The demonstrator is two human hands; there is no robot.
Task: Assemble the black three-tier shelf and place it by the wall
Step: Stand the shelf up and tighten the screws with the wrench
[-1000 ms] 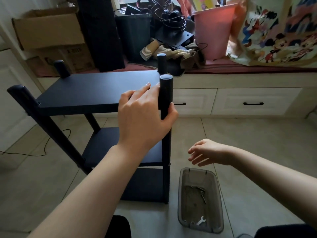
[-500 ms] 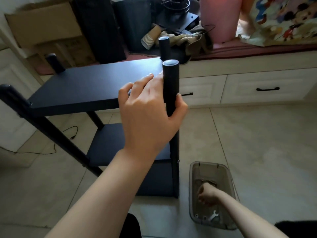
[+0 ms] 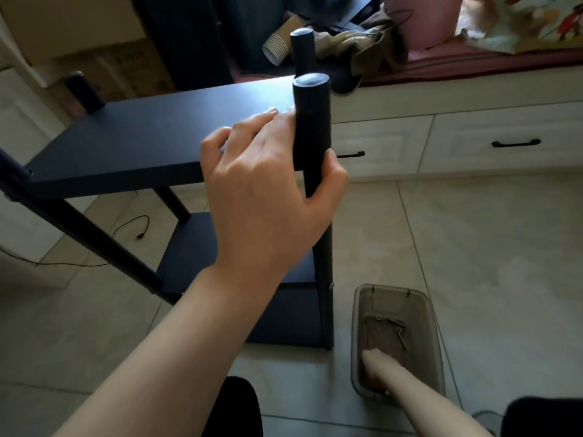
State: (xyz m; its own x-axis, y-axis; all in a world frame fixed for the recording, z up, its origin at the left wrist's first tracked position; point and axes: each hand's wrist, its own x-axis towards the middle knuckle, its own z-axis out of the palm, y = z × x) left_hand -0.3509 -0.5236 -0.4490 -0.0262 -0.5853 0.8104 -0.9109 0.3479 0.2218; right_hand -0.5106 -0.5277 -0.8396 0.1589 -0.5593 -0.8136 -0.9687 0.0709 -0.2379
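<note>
Head camera view, looking down at a tiled floor (image 3: 473, 247). A black three-tier shelf (image 3: 142, 143) stands upright in the middle, its top board level and two lower boards below. The left hand (image 3: 265, 197) grasps the near right post (image 3: 312, 121) just under its capped top, thumb on the right side, fingers lying along the top board's edge. To the right of the shelf's foot sits a clear plastic box (image 3: 432, 313) on the floor, holding a few screws (image 3: 399, 334). The right hand (image 3: 377, 365) reaches down inside this box at its near end; its fingers are hidden, so its grip cannot be told. White drawers (image 3: 504, 140) line the far wall.
</note>
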